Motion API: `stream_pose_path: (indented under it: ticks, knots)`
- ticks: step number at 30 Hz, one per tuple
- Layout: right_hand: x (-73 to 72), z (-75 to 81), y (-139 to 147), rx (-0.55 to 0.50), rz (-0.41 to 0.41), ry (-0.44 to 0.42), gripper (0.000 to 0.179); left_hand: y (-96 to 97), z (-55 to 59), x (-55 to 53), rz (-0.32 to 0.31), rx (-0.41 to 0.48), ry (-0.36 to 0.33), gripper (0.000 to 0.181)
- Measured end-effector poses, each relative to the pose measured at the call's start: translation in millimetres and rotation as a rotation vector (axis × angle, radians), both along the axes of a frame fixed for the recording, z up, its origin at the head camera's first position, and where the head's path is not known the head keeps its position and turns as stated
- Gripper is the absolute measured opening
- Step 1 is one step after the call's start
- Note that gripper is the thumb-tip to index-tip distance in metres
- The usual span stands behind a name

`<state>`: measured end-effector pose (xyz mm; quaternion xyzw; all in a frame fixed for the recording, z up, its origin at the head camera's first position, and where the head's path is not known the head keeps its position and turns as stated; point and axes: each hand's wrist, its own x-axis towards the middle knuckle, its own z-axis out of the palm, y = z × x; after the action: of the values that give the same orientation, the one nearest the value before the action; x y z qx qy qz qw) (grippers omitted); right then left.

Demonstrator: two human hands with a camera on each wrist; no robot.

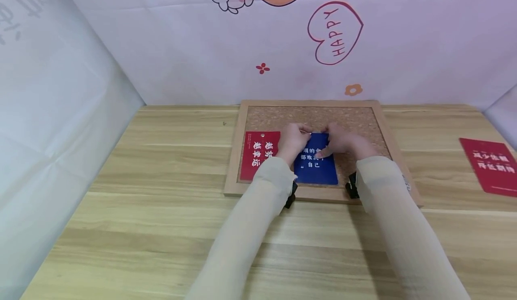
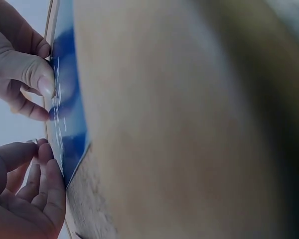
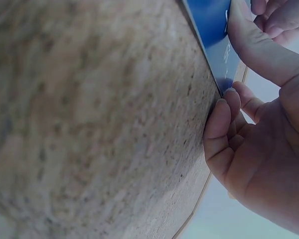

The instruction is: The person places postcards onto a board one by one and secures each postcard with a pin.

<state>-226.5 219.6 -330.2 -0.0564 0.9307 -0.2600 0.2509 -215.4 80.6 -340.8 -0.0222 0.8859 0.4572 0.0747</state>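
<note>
A blue card with white printed characters lies on a wood-framed corkboard. At the card's top edge my left hand pinches a small silvery pin between thumb and fingertips; its exact kind is too small to tell. My right hand is at the card's upper right corner. Its thumb presses the card's face, and the other fingertips touch near the edge, as the right wrist view shows. Left of the blue card, a red card lies on the cork, partly covered by my left hand.
Another red card lies on the wooden table, right of the board. Behind the board stands a white printed cloth backdrop. A small dark mark shows on the table left of the board.
</note>
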Motion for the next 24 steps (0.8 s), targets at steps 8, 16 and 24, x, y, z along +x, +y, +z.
stream_pose_path:
  ticks: [8,16,24]
  knots:
    - [0.7,1.9,0.4,-0.012,0.016,0.008,0.073,2.3,1.0,0.8,-0.052,-0.044,-0.043,0.021]
    - [0.9,2.2,0.6,-0.014,0.02,0.004,0.073,4.8,0.6,0.3,-0.067,-0.112,-0.046,0.023]
    - [1.4,3.5,0.5,0.001,0.022,0.008,0.073,6.2,4.1,0.5,-0.104,-0.191,-0.038,0.024]
